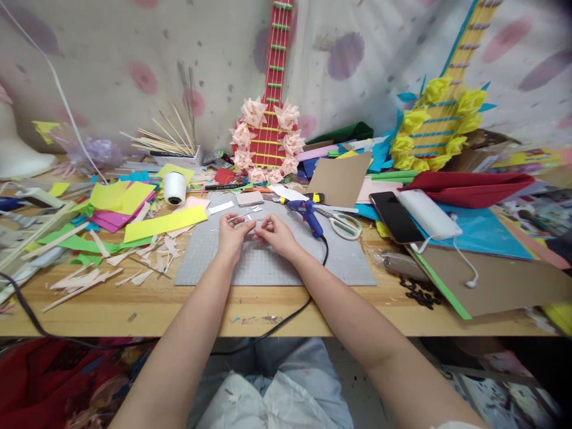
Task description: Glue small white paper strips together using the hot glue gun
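1. Starting at the near edge, the wooden tabletop (134, 307) is bare and scuffed, and a black cable (286, 316) loops off it.
2. A grey cutting mat (268, 268), flat, matte and gridded, lies beyond under both forearms.
3. The person's left hand (232, 233) and right hand (277, 235) meet over the mat's far half. Each pinches one end of a small pale strip (250, 221), held between them just above the mat. Its material is too small to tell.
4. Recommended handling: use light fingertip pressure near the ends and keep it low, since so thin a piece would likely buckle.
5. Just right of the right hand lies a blue hard-plastic glue gun (307, 213), with scissors (344, 225) beside it.
6. To the left lie a smooth yellow paper band (165, 223) and a cylindrical white spool (174, 187).
7. Farthest back, a red cardboard guitar (269, 128), ringed with crinkled pink paper flowers, stands upright.
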Demonstrator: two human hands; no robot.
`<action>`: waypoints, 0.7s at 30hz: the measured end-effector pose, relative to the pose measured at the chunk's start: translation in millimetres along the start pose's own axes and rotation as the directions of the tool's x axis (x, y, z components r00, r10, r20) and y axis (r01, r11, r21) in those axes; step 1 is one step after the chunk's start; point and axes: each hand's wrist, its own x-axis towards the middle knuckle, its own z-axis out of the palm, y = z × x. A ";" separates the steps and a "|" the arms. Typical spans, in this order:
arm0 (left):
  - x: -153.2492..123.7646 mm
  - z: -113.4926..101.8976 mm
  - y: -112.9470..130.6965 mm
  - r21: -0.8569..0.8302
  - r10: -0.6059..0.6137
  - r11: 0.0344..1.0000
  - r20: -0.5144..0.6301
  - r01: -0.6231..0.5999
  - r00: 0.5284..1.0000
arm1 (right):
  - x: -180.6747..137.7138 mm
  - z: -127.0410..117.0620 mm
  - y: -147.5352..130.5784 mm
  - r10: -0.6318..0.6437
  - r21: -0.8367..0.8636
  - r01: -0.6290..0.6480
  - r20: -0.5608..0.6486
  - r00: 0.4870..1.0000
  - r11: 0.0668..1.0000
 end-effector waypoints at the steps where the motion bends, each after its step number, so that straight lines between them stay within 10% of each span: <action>1: 1.1 -0.9 -1.8 0.031 0.012 0.999 -0.025 -0.012 1.000 | -0.1 0.0 0.0 -0.002 -0.013 0.002 0.002 1.000 1.000; 9: -1.6 6.1 6.5 -0.183 -0.105 0.976 0.083 0.119 0.991 | 2.5 -0.3 3.8 -0.007 -0.005 0.007 -0.014 1.000 1.000; 21: 3.8 3.0 5.9 -0.139 -0.019 0.990 -0.078 0.008 0.997 | -0.2 -1.3 0.5 -0.051 -0.066 0.049 -0.026 0.998 0.997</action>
